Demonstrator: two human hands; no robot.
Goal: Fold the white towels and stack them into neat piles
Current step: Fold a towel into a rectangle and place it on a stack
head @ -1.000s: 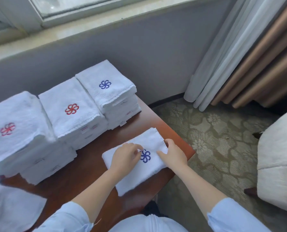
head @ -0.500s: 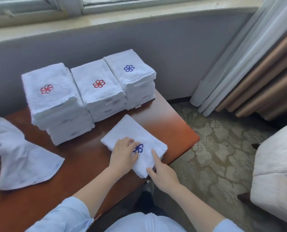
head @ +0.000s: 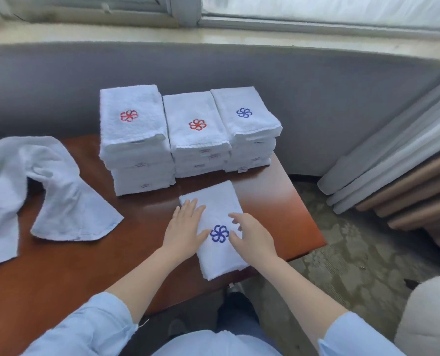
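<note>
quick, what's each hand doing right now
Left hand: open, flat on the folded towel.
Right hand: open, fingers relaxed on the same towel, holding nothing.

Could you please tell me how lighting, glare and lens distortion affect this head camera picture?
Head view: daylight overexposes the window pane; head view: a pale sheen washes out the table just right of the folded towel; head view: the windowsill bows from wide-angle distortion; head view: the unfolded towel at the left edge looks slightly soft.
</note>
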